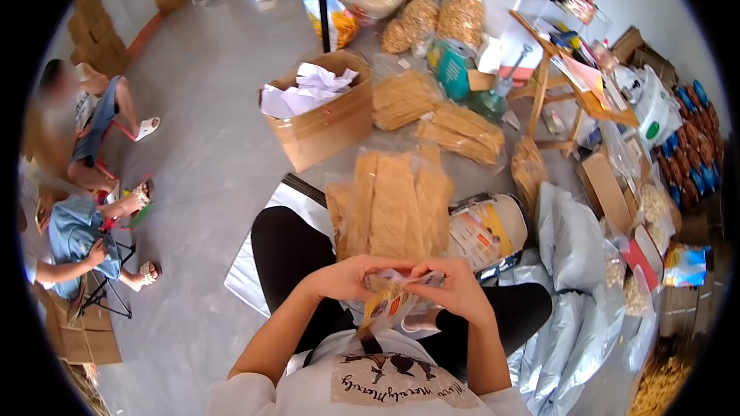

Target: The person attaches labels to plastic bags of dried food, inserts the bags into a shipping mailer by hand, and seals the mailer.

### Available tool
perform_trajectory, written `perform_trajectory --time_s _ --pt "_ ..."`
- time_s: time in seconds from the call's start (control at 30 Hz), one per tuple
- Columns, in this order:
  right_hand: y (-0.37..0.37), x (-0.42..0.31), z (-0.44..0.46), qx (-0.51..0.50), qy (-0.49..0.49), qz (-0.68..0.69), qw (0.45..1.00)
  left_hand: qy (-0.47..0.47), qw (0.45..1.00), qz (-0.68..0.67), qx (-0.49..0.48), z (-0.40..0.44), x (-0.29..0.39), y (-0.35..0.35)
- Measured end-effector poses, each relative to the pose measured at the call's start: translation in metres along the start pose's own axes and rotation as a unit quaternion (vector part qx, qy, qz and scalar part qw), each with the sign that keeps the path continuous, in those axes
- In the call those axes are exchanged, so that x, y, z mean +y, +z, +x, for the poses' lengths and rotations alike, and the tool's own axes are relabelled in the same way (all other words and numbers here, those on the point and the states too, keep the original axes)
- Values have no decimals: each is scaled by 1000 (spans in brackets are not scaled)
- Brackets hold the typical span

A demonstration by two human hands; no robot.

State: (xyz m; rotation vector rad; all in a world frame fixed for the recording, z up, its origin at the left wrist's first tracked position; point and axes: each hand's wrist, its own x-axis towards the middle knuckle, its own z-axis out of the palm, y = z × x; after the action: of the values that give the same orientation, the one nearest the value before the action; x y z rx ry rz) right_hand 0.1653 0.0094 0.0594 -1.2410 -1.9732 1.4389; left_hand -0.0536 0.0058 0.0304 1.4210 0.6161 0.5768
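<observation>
In front of my chest I hold a printed plastic bag (384, 304) with orange and white markings. My left hand (345, 277) pinches its upper left edge, and my right hand (456, 286) grips the top on the other side. The bag's mouth is crumpled between my fingers; what is inside it, if anything, is hidden. Just beyond my hands lie clear plastic packs of flat tan pieces (389, 204). To their right is an open bag (487, 233) with printed orange and white packaging in it.
A cardboard box (324, 135) with white paper stands ahead. More tan packs (462, 132) lie beyond. Grey plastic mailer bags (570, 239) are piled at my right, near a wooden stand (543, 85). Two people (85, 223) sit at the left.
</observation>
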Motion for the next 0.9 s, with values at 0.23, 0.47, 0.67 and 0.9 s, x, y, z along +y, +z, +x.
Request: perform_trajectory --time_s 0.23,0.47,0.67,0.9 --pt "16 38 15 191 27 151 969 -81 927 -110 349 0 -49 -6" --pt "22 140 87 393 48 133 909 -42 782 2 622 19 -104 -124" --pt "39 221 116 423 100 -8 900 -366 669 128 634 20 -178 -149" --pt "38 245 109 422 102 27 900 -373 657 541 369 12 -185 -85"
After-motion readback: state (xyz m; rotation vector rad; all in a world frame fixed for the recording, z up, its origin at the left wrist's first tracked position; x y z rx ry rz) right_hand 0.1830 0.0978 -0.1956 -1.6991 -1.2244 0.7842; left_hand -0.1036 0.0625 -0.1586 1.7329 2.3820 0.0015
